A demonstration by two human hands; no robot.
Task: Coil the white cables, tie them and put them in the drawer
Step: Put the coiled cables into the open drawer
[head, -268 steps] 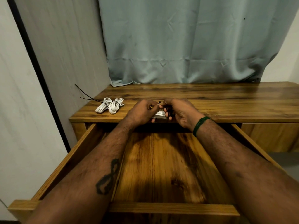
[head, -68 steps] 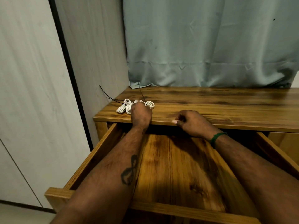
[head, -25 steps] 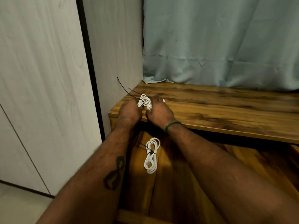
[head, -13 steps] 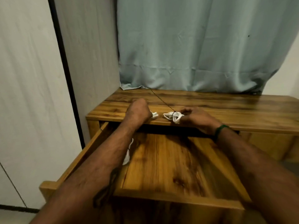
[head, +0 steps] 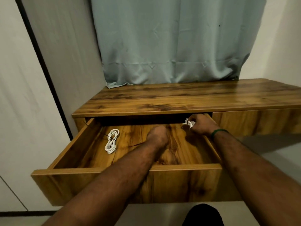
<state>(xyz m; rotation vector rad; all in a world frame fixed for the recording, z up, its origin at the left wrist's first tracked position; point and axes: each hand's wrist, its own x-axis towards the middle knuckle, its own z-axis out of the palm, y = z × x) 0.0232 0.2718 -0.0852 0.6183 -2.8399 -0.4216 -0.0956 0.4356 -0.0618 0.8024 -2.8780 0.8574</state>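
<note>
The wooden drawer point(head: 101, 170) stands pulled out under the desk top point(head: 179, 98). One coiled white cable point(head: 111, 141), bound with a black tie, lies on the drawer floor at the left. My right hand point(head: 201, 127) is at the drawer's far right corner, closed around a second tied white coil point(head: 189, 124). My left hand point(head: 157, 136) is a closed fist low over the middle of the drawer floor. Whatever it holds is hidden beneath it.
A pale blue curtain point(head: 171, 46) hangs behind the desk, its hem resting on the top. A grey wall panel point(head: 65, 54) borders the desk on the left. A shut drawer front point(head: 254, 123) sits to the right of the open drawer.
Both hands have dropped from the desk's front edge into the drawer, each carrying a coil. No coils lie on the desk top now. My view has pulled back and risen.
</note>
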